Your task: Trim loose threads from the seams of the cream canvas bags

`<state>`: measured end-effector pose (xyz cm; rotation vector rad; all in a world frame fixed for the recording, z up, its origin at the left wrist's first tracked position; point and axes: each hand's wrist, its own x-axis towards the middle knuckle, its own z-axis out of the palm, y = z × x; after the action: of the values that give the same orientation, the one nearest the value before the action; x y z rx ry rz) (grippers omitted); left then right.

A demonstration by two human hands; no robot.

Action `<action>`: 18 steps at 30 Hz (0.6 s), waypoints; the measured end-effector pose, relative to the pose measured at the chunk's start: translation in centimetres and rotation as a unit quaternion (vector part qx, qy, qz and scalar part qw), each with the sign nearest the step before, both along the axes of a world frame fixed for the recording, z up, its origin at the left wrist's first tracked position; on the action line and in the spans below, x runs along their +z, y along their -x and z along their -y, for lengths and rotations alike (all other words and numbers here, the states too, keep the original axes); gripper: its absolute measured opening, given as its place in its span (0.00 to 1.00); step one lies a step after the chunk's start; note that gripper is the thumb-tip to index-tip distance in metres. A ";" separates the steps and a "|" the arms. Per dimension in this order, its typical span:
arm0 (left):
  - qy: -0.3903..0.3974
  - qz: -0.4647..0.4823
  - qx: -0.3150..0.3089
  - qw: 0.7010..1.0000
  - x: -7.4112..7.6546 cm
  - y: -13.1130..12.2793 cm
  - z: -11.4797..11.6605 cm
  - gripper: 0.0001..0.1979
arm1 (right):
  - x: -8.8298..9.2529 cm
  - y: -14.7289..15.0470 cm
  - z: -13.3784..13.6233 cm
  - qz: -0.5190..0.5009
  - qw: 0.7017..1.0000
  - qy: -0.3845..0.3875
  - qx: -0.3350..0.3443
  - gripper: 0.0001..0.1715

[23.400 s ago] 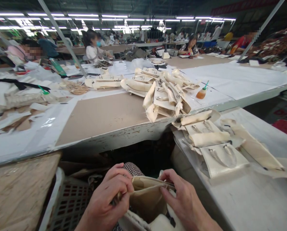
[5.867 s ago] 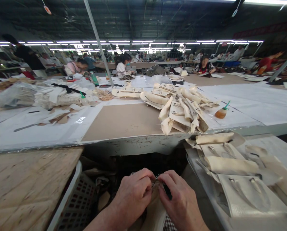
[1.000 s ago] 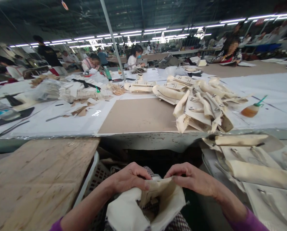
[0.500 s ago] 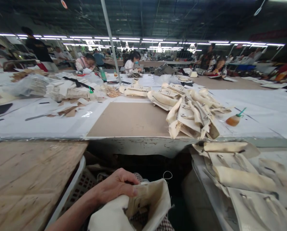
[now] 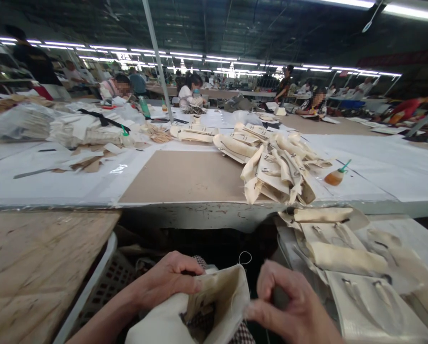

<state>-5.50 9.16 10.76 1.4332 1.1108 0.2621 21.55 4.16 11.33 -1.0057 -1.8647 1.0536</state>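
My left hand [image 5: 176,277] grips the edge of a cream canvas bag [image 5: 160,317], thumb on the near side and fingers behind. The bag's mouth gapes open towards the right, with its inside in view. A loop of pale thread [image 5: 245,258] stands up beside its upper right corner. Close to the bag's right edge is my right hand [image 5: 289,301], its fingers curled and slightly blurred. Something dark shows inside that curl, too unclear to name. The right thumb tip is at the bag's edge; whether it touches, I cannot tell.
Flat cream bags with handles [image 5: 364,296] lie on a surface at right. More bag pieces [image 5: 274,162] are heaped on the table, beside a squeeze bottle [image 5: 335,177]. A wooden board [image 5: 45,267] and plastic basket [image 5: 108,277] stand at left. Other people work farther back.
My right hand has come into view from the lower right and is beside the bag's edge. My left hand keeps its hold. The view has shifted slightly to the right.
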 end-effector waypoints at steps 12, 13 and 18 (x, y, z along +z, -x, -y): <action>-0.049 0.014 -0.047 0.998 -0.1 -0.2 -0.2 0.06 | -3.6 4.4 -4.8 0.171 0.984 0.044 0.019 0.09; -0.048 0.014 -0.043 0.998 -0.1 -0.2 -0.2 0.06 | -3.8 4.4 -4.9 0.163 0.985 0.051 0.015 0.07; -0.016 0.022 -0.029 0.999 -0.2 -0.1 -0.4 0.09 | -4.2 4.3 -4.9 0.098 0.989 0.104 0.022 0.04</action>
<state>-5.42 9.55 10.57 1.4779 1.0325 0.2698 17.28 9.02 7.18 -1.2323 -1.9716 1.2321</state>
